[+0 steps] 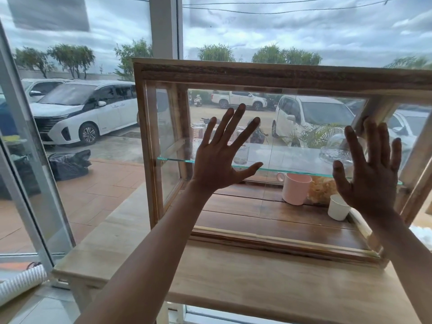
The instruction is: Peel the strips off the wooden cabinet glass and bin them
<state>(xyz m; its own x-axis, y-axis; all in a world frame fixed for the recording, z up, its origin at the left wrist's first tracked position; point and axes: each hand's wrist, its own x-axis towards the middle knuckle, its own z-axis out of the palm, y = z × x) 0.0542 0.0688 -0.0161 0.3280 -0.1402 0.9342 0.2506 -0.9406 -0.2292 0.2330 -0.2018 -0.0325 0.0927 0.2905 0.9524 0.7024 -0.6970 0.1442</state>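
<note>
Beyond everything I see the big window (304,31) with its white post, and through it parked cars — a white van (79,113) on the left, a white pickup (238,99) farther off. A black rubbish bag (69,163) sits on the paving outside, to the left. Nearer, the pale wooden table (233,284) fills the lower part of my view, and on it stands the wooden cabinet (257,76), its front glass (292,127) facing me. I cannot make out any strips on that glass from here; a grey translucent patch (49,12) clings to the window pane at top left.

Inside the cabinet a glass shelf (275,170) runs left to right, carrying clear jars (242,154) and a domed glass cover (336,146) towards the right. Below it, on the dark boards, stand a pink mug (295,188), a bag of something pale yellow just behind it, and a small white cup (339,208) nearest me.

My left hand (218,160) is raised flat in front of the glass, fingers spread wide, holding nothing — it hides part of the jars. My right hand (371,178) is up at the right end of the glass, fingers likewise apart and empty, covering part of the dome. Whether either palm touches the glass I cannot tell. No writing is legible anywhere.
</note>
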